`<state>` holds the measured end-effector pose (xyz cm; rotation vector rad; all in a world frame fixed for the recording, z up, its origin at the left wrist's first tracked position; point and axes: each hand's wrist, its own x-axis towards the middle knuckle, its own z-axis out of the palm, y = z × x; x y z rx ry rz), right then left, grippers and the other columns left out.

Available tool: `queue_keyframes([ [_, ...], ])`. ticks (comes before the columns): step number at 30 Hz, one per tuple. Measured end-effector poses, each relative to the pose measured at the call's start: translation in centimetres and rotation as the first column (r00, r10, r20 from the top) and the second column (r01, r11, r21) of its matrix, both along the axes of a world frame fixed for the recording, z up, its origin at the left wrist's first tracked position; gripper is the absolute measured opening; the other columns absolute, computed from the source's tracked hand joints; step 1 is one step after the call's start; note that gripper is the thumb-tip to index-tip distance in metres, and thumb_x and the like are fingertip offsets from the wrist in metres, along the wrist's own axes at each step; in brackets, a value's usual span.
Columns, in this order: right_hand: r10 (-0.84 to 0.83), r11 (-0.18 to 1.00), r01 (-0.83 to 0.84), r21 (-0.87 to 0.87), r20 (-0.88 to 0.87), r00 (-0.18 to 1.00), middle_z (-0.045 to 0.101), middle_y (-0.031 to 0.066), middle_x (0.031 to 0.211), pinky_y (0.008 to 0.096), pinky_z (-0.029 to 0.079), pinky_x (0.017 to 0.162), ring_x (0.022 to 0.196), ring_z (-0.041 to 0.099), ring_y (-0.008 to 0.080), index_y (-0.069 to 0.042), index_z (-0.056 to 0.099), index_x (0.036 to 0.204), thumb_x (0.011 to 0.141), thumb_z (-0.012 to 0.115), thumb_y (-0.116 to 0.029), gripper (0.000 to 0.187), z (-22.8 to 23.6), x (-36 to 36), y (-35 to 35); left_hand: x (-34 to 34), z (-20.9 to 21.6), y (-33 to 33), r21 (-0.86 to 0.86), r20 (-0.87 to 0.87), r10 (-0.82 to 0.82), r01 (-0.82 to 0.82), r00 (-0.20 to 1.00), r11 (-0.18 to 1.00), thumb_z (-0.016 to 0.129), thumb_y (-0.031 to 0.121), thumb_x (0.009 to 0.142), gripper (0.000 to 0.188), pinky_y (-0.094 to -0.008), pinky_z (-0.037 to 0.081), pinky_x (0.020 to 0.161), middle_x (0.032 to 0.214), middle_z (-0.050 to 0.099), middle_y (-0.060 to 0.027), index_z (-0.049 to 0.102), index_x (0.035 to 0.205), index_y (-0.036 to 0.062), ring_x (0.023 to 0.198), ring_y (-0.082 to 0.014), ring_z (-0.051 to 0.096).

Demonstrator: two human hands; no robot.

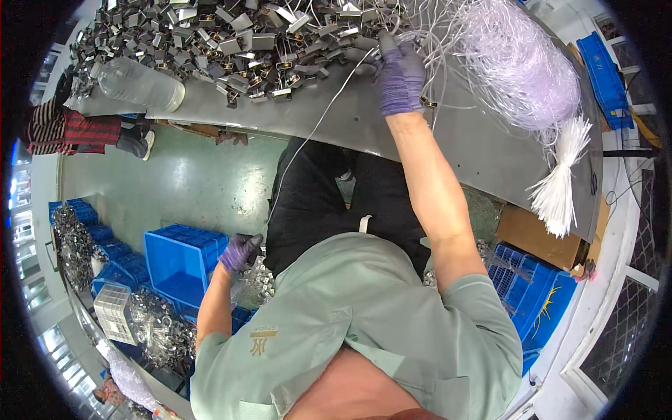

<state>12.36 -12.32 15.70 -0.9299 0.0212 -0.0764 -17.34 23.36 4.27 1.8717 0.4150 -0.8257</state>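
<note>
A thin white cable [329, 107] stretches over the table's front edge, from the fingers of my right hand down to my left. My left hand [240, 253], in a purple glove with grey fingertips, is closed on its lower end, low beside my left thigh. My right hand [402, 75], gloved alike, rests over the grey table [483, 150], its fingers curled around the cable. White wires [437, 49] spread beside that hand. Left of it lies a heap of small dark grey rectangular parts [241, 45], some with wires attached.
A clear plastic bottle [140, 84] lies at the table's left. Clear strands [521, 70] and a bunch of white strips [563, 175] lie at right. Blue crates [185, 259] stand at lower left, another [535, 294] at right near a cardboard box [535, 234]. A person [91, 133] is at far left.
</note>
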Motion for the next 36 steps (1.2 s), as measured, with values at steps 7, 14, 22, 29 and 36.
queue_keyframes([
  [7, 0.020, 0.920, -0.004, -0.392, 0.037, 0.999, 0.065, 0.0163, 0.084, 0.0264, 0.049, 0.045, 0.066, 0.067, 0.0239, 0.002, 0.050, 0.106, 0.091, 0.054, -0.021, 0.028, -2.1, -1.0, 0.0, 2.4, 0.8, -1.5, -0.064, 0.059, -0.095, 0.099, 0.994, 0.993, 0.056, 0.058, 0.082, 0.060, -0.0288, 0.038, 0.042, 0.046, 0.051, -0.0046, 0.060, 0.063, 0.0012, 0.042, -0.0143, 0.050],
  [14, 0.209, 0.952, -0.196, -0.235, 0.035, 0.977, 0.066, 0.0145, 0.085, 0.0249, 0.049, 0.049, 0.070, 0.066, 0.0222, 0.003, 0.053, 0.103, 0.091, 0.054, -0.021, 0.026, 3.8, -6.1, -0.6, 7.4, 4.5, -7.9, -0.204, 0.074, -0.177, 0.188, 0.982, 0.961, 0.053, 0.057, 0.084, 0.061, -0.0285, 0.041, 0.044, 0.050, 0.054, -0.0078, 0.062, 0.066, -0.0002, 0.044, -0.0160, 0.053],
  [22, 0.318, 0.808, -0.244, -0.537, 0.049, 0.947, 0.066, 0.0137, 0.086, 0.0258, 0.051, 0.053, 0.067, 0.066, 0.0199, 0.003, 0.055, 0.102, 0.090, 0.055, -0.020, 0.026, 3.5, -7.7, -3.8, 10.8, 7.8, -13.2, -0.328, 0.140, -0.191, 0.228, 0.972, 0.917, 0.050, 0.051, 0.088, 0.056, -0.0267, 0.039, 0.042, 0.051, 0.052, -0.0055, 0.059, 0.065, 0.0013, 0.041, -0.0137, 0.050],
  [29, 0.317, 0.515, 0.035, -0.857, 0.228, 0.921, 0.067, 0.0117, 0.076, 0.0255, 0.051, 0.053, 0.058, 0.063, 0.0153, 0.003, 0.062, 0.098, 0.085, 0.063, -0.015, 0.022, 2.9, -8.2, -5.4, 13.8, 8.9, -15.3, -0.325, 0.219, -0.184, 0.249, 0.958, 0.912, 0.050, 0.053, 0.087, 0.054, -0.0256, 0.040, 0.044, 0.053, 0.055, -0.0050, 0.061, 0.066, 0.0042, 0.044, -0.0124, 0.052],
  [36, 0.269, 0.498, -0.099, -0.862, 0.044, 0.962, 0.066, 0.0131, 0.073, 0.0241, 0.050, 0.052, 0.060, 0.064, 0.0142, 0.006, 0.063, 0.091, 0.085, 0.063, -0.015, 0.022, 0.8, -9.5, -5.0, 15.3, 10.3, -17.4, -0.646, 0.132, 0.015, 0.075, 0.991, 0.760, 0.054, 0.045, 0.087, 0.043, -0.0231, 0.038, 0.045, 0.066, 0.059, -0.0057, 0.061, 0.083, 0.0030, 0.049, -0.0123, 0.053],
])
